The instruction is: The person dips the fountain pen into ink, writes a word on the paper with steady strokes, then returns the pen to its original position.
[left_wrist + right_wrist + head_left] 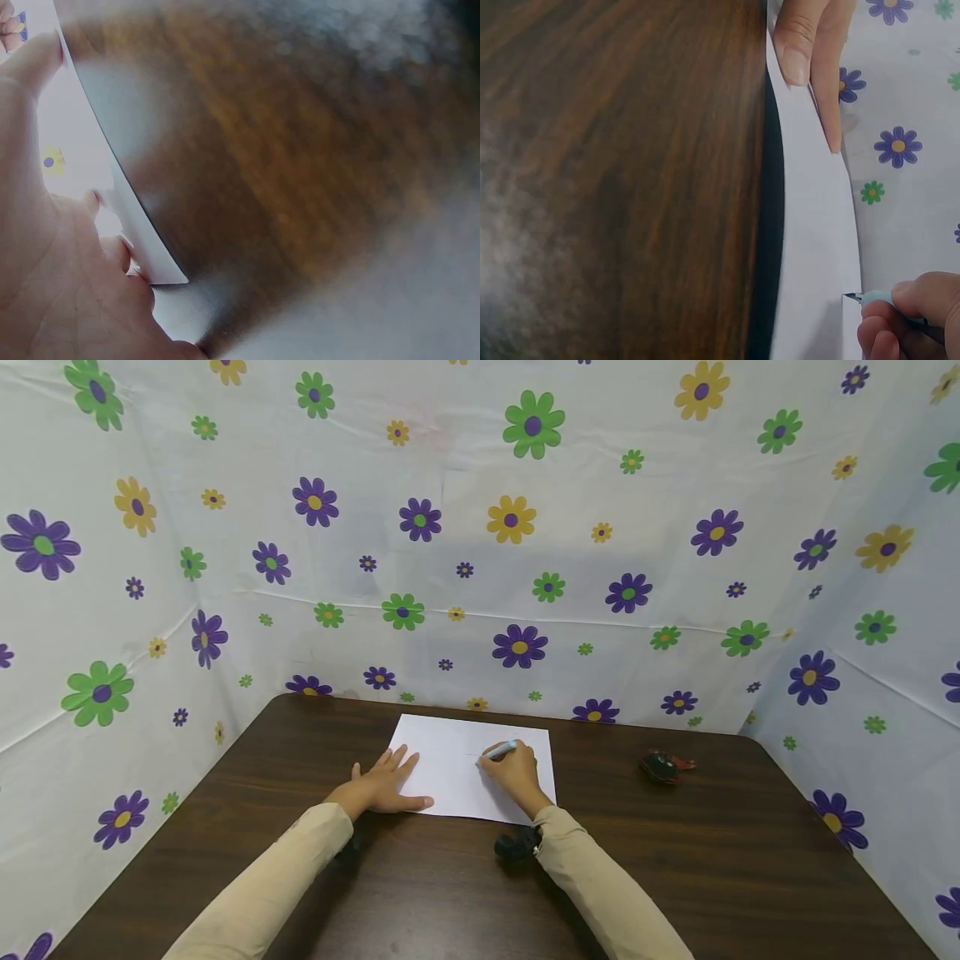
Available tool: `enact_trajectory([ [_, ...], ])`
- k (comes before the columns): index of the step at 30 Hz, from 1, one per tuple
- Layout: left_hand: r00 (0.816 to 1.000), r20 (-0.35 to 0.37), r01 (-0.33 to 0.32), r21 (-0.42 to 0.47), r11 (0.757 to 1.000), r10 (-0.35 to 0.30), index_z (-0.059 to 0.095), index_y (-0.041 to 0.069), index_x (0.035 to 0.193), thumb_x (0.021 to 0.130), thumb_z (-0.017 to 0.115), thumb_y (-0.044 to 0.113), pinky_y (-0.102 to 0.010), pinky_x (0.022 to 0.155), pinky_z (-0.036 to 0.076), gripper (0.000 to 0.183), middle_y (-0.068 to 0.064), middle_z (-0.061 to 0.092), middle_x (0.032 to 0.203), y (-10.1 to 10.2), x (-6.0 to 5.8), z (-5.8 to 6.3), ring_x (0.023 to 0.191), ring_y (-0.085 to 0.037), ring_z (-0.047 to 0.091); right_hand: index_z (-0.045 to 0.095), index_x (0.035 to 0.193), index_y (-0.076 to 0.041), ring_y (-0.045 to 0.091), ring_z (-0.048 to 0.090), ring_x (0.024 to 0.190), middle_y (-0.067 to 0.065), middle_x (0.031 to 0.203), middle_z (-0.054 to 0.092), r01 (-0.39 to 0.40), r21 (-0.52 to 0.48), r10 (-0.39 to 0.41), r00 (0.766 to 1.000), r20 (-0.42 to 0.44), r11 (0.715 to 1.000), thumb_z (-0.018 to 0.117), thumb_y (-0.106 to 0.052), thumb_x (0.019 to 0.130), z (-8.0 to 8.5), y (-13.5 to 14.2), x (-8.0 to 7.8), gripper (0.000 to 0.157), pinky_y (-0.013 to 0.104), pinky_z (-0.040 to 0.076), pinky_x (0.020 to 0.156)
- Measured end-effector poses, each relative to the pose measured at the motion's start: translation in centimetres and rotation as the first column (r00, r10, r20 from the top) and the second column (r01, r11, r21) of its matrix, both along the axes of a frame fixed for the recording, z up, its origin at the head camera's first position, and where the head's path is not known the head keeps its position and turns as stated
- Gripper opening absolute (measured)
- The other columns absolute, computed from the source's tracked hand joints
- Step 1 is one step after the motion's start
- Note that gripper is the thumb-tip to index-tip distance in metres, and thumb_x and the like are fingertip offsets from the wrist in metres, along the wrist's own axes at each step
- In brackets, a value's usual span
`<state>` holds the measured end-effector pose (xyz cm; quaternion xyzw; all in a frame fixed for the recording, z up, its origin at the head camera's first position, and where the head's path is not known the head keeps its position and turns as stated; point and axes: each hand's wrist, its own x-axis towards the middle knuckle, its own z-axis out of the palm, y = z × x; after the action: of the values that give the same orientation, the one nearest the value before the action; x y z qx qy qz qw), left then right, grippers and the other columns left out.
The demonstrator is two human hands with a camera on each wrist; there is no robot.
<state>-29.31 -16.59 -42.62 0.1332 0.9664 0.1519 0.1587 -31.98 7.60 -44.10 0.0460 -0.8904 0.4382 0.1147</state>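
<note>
A white sheet of paper (450,777) lies on the table with a short faint line near its middle. My left hand (386,783) rests spread over the sheet's left part, thumb near the front edge. Up close in the left wrist view, the palm (67,277) shows beside the paper's edge (139,232). My right hand (516,772) pinches a light blue marker (501,749), tilted, between thumb and fingers. In the right wrist view the marker's dark tip (850,296) is right at the paper's surface (817,225).
The dark brown wooden table (435,893) extends around the paper. To the right lies a small shiny dark green and reddish-brown object (663,767). A white flower-printed cloth (450,560) hangs behind the table and along both sides. A black wrist device (517,845) sits by the right cuff.
</note>
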Motion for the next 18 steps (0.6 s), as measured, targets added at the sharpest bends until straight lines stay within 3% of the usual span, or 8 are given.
enact_trajectory([
  [18, 1.000, 0.019, -0.004, -0.017, 1.000, 0.005, 0.015, 0.015, 0.155, 0.081, 0.052, 0.073, -0.074, 0.104, -0.003, 0.101, -0.014, 0.002, 0.161, -0.01, -0.38, -0.36, 0.147, -0.037, 0.000, 0.074, 0.073, -0.010, 0.007, 0.055, 0.055, -0.001, 0.066, 0.068, -0.062, 0.016, 0.062, 0.998, 0.008, 0.998, 0.076, -0.014, 0.078, 0.49, -0.71, 1.02, 0.007, 0.024, 0.046, 0.053],
])
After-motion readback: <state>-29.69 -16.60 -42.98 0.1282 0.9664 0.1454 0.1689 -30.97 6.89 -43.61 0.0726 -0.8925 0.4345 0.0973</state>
